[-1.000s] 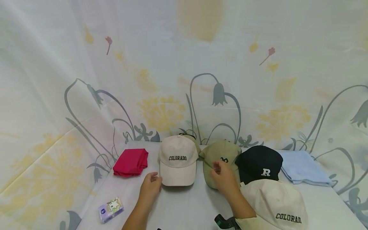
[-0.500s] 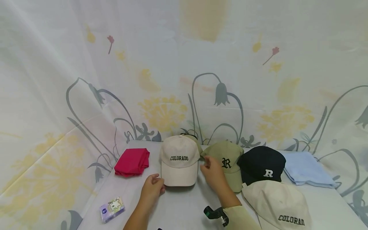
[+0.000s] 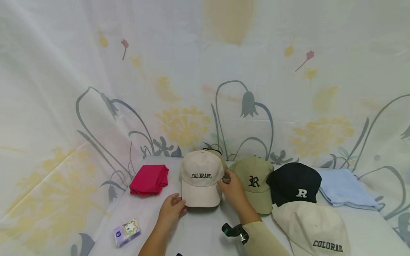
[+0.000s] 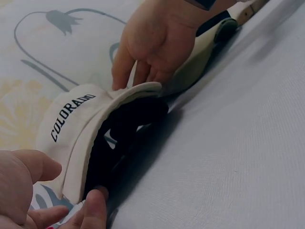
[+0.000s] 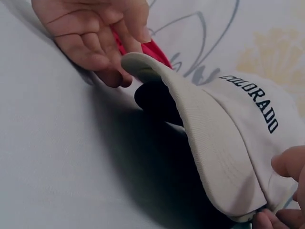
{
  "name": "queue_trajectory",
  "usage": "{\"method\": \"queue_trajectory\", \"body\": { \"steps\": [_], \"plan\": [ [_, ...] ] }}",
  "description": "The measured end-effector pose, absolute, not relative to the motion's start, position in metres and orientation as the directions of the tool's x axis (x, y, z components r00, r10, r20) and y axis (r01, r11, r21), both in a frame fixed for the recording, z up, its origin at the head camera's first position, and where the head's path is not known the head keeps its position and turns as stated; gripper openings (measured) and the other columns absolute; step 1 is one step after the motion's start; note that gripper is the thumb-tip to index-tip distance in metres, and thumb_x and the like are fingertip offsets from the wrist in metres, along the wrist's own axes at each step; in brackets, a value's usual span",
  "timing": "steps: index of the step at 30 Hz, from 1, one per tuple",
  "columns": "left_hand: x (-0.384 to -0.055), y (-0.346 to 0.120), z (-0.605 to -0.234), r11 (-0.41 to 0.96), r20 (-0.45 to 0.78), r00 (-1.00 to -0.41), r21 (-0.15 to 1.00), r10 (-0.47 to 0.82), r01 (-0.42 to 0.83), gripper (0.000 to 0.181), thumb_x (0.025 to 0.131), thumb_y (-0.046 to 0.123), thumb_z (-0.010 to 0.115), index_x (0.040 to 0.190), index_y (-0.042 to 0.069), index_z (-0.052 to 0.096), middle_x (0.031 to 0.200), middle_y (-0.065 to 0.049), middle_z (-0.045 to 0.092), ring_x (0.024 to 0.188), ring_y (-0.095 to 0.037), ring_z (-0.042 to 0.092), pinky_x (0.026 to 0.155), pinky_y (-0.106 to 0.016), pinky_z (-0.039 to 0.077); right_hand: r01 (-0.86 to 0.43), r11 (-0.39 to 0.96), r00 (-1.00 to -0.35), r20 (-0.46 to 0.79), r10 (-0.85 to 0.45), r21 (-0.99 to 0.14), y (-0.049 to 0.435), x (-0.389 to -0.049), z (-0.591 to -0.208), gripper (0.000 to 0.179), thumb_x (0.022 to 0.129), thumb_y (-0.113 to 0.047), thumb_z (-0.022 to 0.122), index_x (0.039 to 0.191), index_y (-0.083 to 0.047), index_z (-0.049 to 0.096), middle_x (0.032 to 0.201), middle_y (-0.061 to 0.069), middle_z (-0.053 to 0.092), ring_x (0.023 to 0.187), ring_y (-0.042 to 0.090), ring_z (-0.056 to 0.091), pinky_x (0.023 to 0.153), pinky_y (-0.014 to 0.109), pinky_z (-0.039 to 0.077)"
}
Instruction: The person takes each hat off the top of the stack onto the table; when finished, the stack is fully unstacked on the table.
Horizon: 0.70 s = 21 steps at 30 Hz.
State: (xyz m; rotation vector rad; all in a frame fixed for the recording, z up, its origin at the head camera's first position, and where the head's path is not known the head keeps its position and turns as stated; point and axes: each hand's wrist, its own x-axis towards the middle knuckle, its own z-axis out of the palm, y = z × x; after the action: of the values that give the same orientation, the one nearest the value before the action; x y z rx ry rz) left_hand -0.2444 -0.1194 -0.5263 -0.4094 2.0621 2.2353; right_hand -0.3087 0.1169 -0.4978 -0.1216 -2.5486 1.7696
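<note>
A cream cap [image 3: 201,177] lettered COLORADO stands on the table, brim toward me, between both hands. My left hand [image 3: 172,210] is at the brim's left side; in the left wrist view its thumb [image 4: 40,164] is apart from the brim and a fingertip reaches the brim's lower edge. At the right side, my right hand [image 3: 233,190] has its fingertips at the corner where brim meets crown. In the right wrist view its thumb [image 5: 288,163] is raised beside the crown, with a gap to the fingers below. Behind the cap, another olive cap is mostly hidden.
To the right are an olive cap [image 3: 253,181], a black cap [image 3: 294,181], another cream cap [image 3: 312,224] and a folded light blue cloth [image 3: 347,188]. A folded red cloth [image 3: 148,179] and a purple tissue pack [image 3: 127,232] lie left. A patterned curtain [image 3: 192,71] hangs behind.
My right hand has moved left from in front of the olive cap to the cream cap's right side. The left hand stays by the brim. The caps keep their places.
</note>
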Motion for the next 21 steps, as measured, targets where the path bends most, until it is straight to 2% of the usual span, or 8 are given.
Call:
{"method": "queue_trajectory", "body": {
  "steps": [5, 10, 15, 21],
  "plan": [
    [-0.244, -0.118, -0.527, -0.085, -0.223, -0.968, 0.973, -0.114, -0.214, 0.061, 0.103, 0.008, 0.061, 0.155, -0.01, 0.035, 0.151, -0.036, 0.044, 0.107, -0.02, 0.066, 0.089, -0.031, 0.061, 0.048, 0.328, -0.997, -0.028, 0.068, -0.943, 0.113, -0.312, -0.501, 0.069, 0.097, -0.016, 0.072, 0.159, -0.009, 0.042, 0.142, 0.02, 0.059, 0.127, 0.034, 0.059, 0.095, 0.046, 0.057],
    [-0.243, -0.115, -0.525, -0.065, -0.218, -0.97, 0.975, -0.106, -0.212, 0.062, 0.103, 0.007, 0.062, 0.155, -0.012, 0.034, 0.153, -0.037, 0.043, 0.119, -0.027, 0.064, 0.091, -0.032, 0.06, 0.04, 0.308, -0.997, -0.02, 0.069, -0.951, 0.112, -0.315, -0.505, 0.071, 0.095, -0.012, 0.073, 0.159, -0.008, 0.042, 0.134, 0.022, 0.06, 0.122, 0.035, 0.06, 0.092, 0.044, 0.057],
    [-0.244, -0.112, -0.524, -0.033, -0.221, -0.968, 0.975, -0.12, -0.218, 0.062, 0.1, 0.006, 0.066, 0.154, -0.01, 0.038, 0.152, -0.034, 0.046, 0.126, -0.033, 0.061, 0.091, -0.032, 0.06, 0.039, 0.277, -0.997, -0.018, 0.075, -0.96, 0.112, -0.316, -0.509, 0.069, 0.095, -0.008, 0.073, 0.157, -0.009, 0.044, 0.135, 0.019, 0.059, 0.118, 0.031, 0.06, 0.087, 0.037, 0.057],
    [-0.242, -0.112, -0.522, 0.002, -0.205, -0.971, 0.978, -0.125, -0.207, 0.06, 0.099, 0.004, 0.067, 0.152, -0.009, 0.042, 0.15, -0.032, 0.049, 0.122, -0.031, 0.063, 0.091, -0.033, 0.06, 0.042, 0.245, -0.998, -0.029, 0.059, -0.969, 0.114, -0.314, -0.512, 0.065, 0.097, -0.011, 0.072, 0.156, -0.007, 0.045, 0.146, 0.019, 0.053, 0.119, 0.03, 0.059, 0.086, 0.035, 0.057]
  ]
}}
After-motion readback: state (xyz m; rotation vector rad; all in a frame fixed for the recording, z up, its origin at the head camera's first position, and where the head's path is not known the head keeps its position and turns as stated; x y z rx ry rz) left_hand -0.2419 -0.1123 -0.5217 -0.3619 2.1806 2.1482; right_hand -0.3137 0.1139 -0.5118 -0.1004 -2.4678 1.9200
